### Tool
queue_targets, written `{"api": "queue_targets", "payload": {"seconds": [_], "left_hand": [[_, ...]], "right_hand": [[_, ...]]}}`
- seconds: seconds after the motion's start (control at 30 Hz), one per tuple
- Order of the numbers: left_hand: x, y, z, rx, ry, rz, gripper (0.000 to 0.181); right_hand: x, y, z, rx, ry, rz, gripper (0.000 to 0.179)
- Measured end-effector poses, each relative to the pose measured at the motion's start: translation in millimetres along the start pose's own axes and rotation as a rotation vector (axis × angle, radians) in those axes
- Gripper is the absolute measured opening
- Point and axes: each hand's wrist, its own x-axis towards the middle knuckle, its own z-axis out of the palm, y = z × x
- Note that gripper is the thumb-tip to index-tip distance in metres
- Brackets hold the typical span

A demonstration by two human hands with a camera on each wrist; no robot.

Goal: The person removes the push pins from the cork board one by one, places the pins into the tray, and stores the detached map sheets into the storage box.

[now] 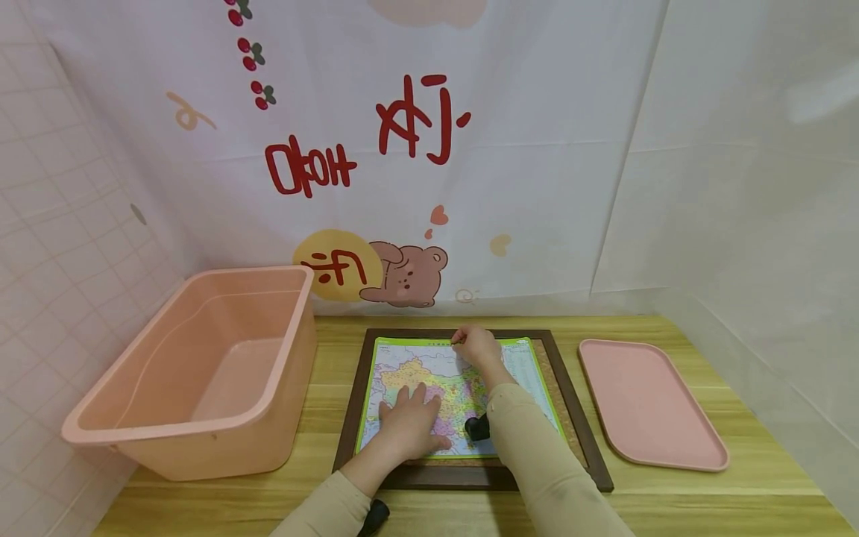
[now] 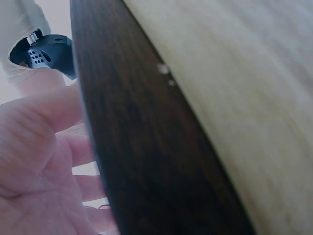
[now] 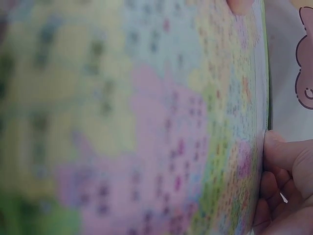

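A printed map (image 1: 456,395), smooth, thin and with a bright green border, lies on a grainy, cork-like board (image 1: 558,395). Around the board is a rectangular frame (image 1: 354,395) of dark brown wood-look material, with long streaks of grain and 2 pale specks in the left wrist view. The left hand (image 1: 411,424) rests flat on the lower left of the map, its fingers spread wide. The right hand (image 1: 479,349) is narrow: its curled fingers and thumb pinch a small dark thing (image 1: 458,342) at the map's upper edge (what it is exactly, I cannot tell).

To the left stands a deep pink plastic basin (image 1: 221,455) with rounded corners; to the right, a flat pink tray (image 1: 651,403) with a low rim. All 3 are on a wood-patterned table (image 1: 738,492), before a creased white cloth (image 1: 537,186). The right forearm and its black wrist device (image 1: 478,428) hide part of the map.
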Motion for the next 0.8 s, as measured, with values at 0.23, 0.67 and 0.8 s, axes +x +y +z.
{"api": "queue_targets", "payload": {"seconds": [0.23,0.67,0.8], "left_hand": [[0.0,-0.6,0.8,0.008,0.012,0.01,0.075],[-0.6,0.1,-0.7,0.008,0.015,0.018,0.073],[-0.6,-0.6,-0.2,0.006,0.017,0.019,0.073]], "right_hand": [[-0.5,-0.2,-0.4,-0.003,-0.004,0.003,0.005],[0.3,0.3,0.9,-0.014,0.003,0.006,0.011],[-1.3,-0.1,1.1,-0.014,0.015,-0.002,0.012]]}}
